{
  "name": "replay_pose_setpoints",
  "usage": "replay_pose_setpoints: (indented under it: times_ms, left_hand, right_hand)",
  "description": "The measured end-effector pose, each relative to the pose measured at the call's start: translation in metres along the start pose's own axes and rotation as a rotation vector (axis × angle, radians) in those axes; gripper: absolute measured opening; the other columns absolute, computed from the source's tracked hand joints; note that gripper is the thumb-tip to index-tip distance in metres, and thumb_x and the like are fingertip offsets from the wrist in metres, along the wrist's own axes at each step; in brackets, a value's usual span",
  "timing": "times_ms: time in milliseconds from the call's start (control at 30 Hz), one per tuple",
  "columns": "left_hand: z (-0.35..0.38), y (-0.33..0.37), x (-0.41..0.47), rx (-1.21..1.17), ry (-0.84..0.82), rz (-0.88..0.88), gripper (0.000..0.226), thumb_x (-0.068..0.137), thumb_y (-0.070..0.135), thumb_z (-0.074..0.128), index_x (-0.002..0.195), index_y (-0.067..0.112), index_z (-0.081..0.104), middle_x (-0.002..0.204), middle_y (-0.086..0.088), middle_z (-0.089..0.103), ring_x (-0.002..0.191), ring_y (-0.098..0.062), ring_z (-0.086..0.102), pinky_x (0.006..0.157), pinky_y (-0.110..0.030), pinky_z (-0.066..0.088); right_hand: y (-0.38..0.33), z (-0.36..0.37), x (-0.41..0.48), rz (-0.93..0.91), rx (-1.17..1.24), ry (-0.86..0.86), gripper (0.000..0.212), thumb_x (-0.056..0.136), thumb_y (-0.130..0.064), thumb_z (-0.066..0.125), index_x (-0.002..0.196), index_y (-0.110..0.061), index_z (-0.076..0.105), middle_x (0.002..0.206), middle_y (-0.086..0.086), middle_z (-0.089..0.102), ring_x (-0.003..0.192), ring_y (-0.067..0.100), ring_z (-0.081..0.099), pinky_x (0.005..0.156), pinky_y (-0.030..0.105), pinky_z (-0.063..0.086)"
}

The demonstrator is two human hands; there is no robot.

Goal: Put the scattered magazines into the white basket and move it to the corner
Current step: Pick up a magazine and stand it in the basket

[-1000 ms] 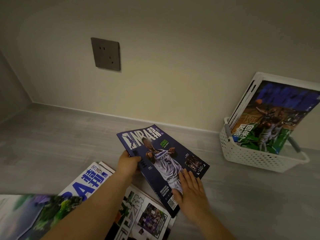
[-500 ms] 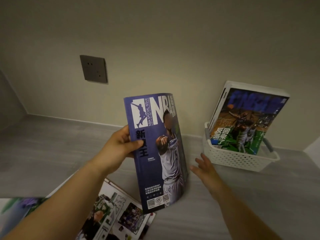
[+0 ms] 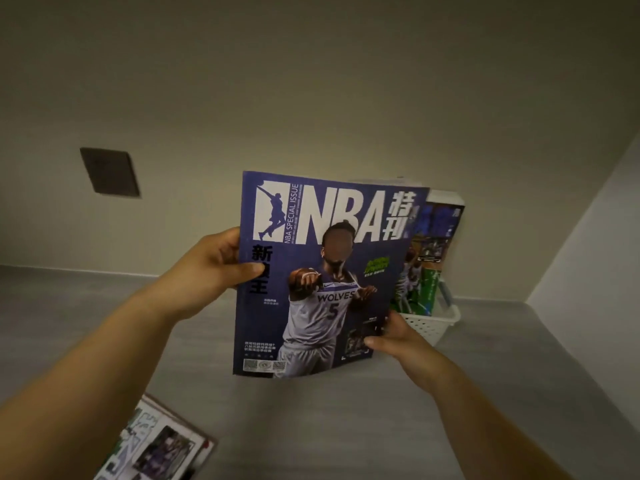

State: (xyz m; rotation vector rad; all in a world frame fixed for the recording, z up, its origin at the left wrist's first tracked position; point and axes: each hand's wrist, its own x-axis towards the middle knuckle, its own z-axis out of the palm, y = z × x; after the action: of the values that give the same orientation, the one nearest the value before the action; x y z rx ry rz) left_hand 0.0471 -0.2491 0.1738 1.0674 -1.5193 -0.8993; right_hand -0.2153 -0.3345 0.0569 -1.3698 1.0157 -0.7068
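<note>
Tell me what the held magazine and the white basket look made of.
Held magazine: printed paper, probably coated; the thin cover bows at its lower edge. White basket: probably moulded plastic, matte, judging by its perforated lattice wall and rounded rim.

Dim, yellowish light is washing the wall [image 3: 311, 81]. The held magazine [image 3: 322, 271] at centre is showing sharp print. The socket [image 3: 110, 172] at ten o'clock and the loose magazine [image 3: 156, 445] at seven o'clock are blurring. Wide-angle distortion is bending the edges; the side wall [image 3: 606, 220] at three o'clock is looking paler.

Beige wall [image 3: 311, 81], dark socket plate [image 3: 110, 172], grey floor [image 3: 346, 427], dim light.
</note>
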Motion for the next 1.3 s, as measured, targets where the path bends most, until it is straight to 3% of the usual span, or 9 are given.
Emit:
replay_pose_setpoints:
  times_ms: [100,200,267,400,600,700,933,1167,1300]
  left_hand:
    - [0.019,0.0,0.015,0.002,0.008,0.013,0.043,0.079,-0.013,0.047,0.092,0.026,0.057,0.076,0.021,0.073,0.073,0.0,0.068,0.055,-0.014,0.053]
    - [0.038,-0.005,0.032,0.008,0.057,0.025,0.042,0.08,-0.012,0.047,0.091,0.028,0.057,0.074,0.023,0.072,0.071,0.002,0.068,0.055,-0.013,0.053]
    - [0.055,-0.01,0.046,0.02,0.12,0.032,0.043,0.081,-0.012,0.046,0.089,0.029,0.056,0.07,0.022,0.072,0.068,0.006,0.066,0.053,-0.01,0.051]
    - [0.087,-0.013,0.08,0.013,0.256,0.049,0.04,0.082,-0.011,0.046,0.093,0.026,0.056,0.089,0.01,0.062,0.066,0.008,0.065,0.057,-0.008,0.052]
    - [0.116,-0.017,0.132,0.102,0.376,0.045,0.034,0.081,-0.011,0.05,0.113,-0.001,0.054,0.104,-0.004,0.055,0.09,-0.019,0.055,0.061,-0.008,0.049]
    - [0.123,-0.03,0.147,0.218,0.362,-0.02,0.031,0.081,-0.006,0.053,0.111,-0.001,0.057,0.1,-0.004,0.056,0.088,-0.021,0.053,0.07,-0.025,0.047]
    - [0.131,-0.072,0.156,0.272,0.334,-0.142,0.027,0.08,-0.006,0.055,0.106,-0.002,0.06,0.108,-0.022,0.063,0.089,-0.023,0.056,0.085,-0.038,0.046]
    - [0.131,-0.108,0.165,0.319,0.37,-0.282,0.027,0.081,-0.004,0.055,0.107,-0.004,0.058,0.11,-0.027,0.063,0.099,-0.043,0.059,0.088,-0.048,0.048]
    - [0.134,-0.119,0.178,0.366,0.361,-0.271,0.023,0.08,-0.002,0.057,0.102,-0.002,0.06,0.107,-0.024,0.065,0.098,-0.037,0.061,0.089,-0.051,0.049]
  right_hand:
    - [0.004,-0.026,-0.001,-0.03,-0.044,0.041,0.065,0.077,0.001,0.063,0.131,-0.022,0.034,0.121,-0.005,0.052,0.113,0.013,0.049,0.097,0.029,0.041]
    - [0.001,-0.044,-0.002,-0.013,-0.073,0.045,0.041,0.077,0.0,0.063,0.113,-0.019,0.054,0.099,-0.007,0.064,0.086,0.002,0.06,0.067,0.007,0.048]
    - [-0.001,-0.055,0.001,-0.032,-0.149,0.149,0.033,0.077,-0.002,0.064,0.105,-0.018,0.059,0.099,0.0,0.064,0.079,0.005,0.06,0.067,0.011,0.048]
    - [-0.016,-0.081,0.013,-0.09,-0.223,0.354,0.032,0.08,-0.003,0.062,0.11,0.002,0.058,0.103,0.014,0.064,0.085,0.021,0.057,0.076,0.029,0.044]
    - [-0.036,-0.125,0.042,-0.159,-0.285,0.612,0.027,0.081,-0.008,0.061,0.105,0.006,0.061,0.104,0.023,0.066,0.081,0.023,0.057,0.069,0.027,0.038]
    - [-0.03,-0.138,0.055,-0.125,-0.267,0.66,0.026,0.08,-0.006,0.062,0.102,0.009,0.062,0.104,0.028,0.066,0.083,0.029,0.06,0.069,0.03,0.039]
    - [0.003,-0.142,0.079,-0.006,-0.32,0.611,0.025,0.08,0.0,0.061,0.101,0.014,0.059,0.105,0.031,0.064,0.094,0.038,0.062,0.053,0.019,0.031]
    - [0.015,-0.141,0.104,-0.008,-0.492,0.517,0.031,0.079,0.001,0.059,0.11,0.004,0.058,0.114,0.023,0.064,0.104,0.035,0.059,0.061,0.018,0.032]
    - [0.017,-0.135,0.11,-0.064,-0.31,0.639,0.042,0.077,0.011,0.052,0.117,0.0,0.044,0.122,0.024,0.053,0.109,0.036,0.054,0.078,0.024,0.04]
